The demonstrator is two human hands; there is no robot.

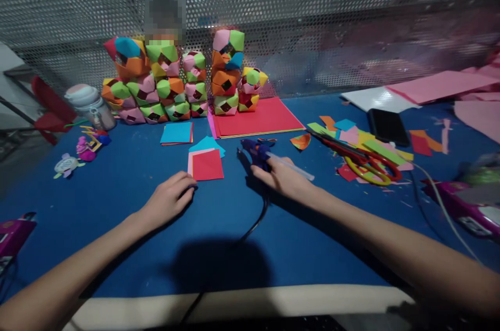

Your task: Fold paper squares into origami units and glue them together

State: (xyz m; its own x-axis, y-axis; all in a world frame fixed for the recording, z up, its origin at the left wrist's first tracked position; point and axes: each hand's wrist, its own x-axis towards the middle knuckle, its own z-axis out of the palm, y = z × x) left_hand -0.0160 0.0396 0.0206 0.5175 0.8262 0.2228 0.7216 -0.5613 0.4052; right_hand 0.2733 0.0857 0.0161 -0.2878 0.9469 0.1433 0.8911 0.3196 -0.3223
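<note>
My right hand [287,177] is closed around a dark blue hot glue gun [255,151], whose nozzle points left. A translucent glue stick [297,167] sticks out behind it, and a black cord trails toward the table's front edge. My left hand [167,195] rests on the blue table, fingers loosely bent and thumb apart, with nothing visible in it. Just beyond its fingertips lies a small stack of red and pink paper squares [209,165], with blue paper pieces [208,144] partly under it. A folded orange paper piece [300,142] lies past the glue gun.
Stacked folded-paper blocks [170,91] stand along the perforated metal panel [312,60]. Red sheets [258,117] and blue squares [176,133] lie before them. To the right are scissors [375,169], paper scraps and a phone [388,126]. A bottle [88,104] stands left.
</note>
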